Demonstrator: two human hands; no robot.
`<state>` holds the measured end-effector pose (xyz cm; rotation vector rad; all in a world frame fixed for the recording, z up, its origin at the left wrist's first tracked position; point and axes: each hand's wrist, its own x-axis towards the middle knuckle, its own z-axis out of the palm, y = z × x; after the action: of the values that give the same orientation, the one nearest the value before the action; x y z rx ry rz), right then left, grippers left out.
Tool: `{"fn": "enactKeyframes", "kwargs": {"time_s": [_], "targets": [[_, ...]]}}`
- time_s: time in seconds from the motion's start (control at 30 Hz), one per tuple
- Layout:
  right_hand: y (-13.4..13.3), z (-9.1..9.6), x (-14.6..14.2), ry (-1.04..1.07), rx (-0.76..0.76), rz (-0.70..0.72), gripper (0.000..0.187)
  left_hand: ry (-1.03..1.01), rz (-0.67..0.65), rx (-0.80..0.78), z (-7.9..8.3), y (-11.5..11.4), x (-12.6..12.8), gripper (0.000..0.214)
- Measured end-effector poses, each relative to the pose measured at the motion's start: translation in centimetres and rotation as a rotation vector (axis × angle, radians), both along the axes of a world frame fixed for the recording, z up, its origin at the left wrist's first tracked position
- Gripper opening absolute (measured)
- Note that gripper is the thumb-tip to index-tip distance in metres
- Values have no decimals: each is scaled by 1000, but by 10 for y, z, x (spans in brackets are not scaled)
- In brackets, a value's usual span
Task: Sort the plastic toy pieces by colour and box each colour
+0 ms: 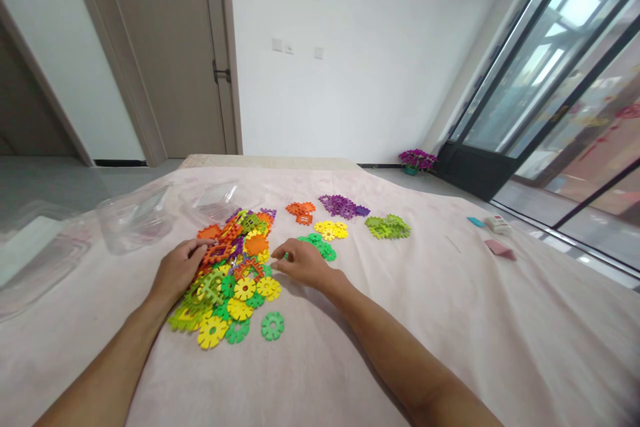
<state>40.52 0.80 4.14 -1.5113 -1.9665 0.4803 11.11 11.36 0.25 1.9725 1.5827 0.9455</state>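
A mixed heap of plastic interlocking pieces in orange, yellow, green and purple lies on the pale pink cloth. My left hand rests on the heap's left side, fingers curled on an orange piece. My right hand sits at the heap's right edge, fingers bent and pinched low on the cloth; what they hold is hidden. Sorted small piles lie beyond: orange, purple, yellow, dark green, light green.
Clear plastic containers stand at the back left of the cloth, another behind the heap. A blue item, a white item and a pink card lie at the right. Glass doors are at right.
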Motion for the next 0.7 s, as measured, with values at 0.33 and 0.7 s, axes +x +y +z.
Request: {"fn": "enactKeyframes", "kwargs": {"time_s": [0.33,0.7], "targets": [[-11,20,-11,-324,-128,178,34,6,0,-7,2,0,0,43],[-17,18,-22,-230,-297,108,26,12,8,-12,2,-1,0,43]]}}
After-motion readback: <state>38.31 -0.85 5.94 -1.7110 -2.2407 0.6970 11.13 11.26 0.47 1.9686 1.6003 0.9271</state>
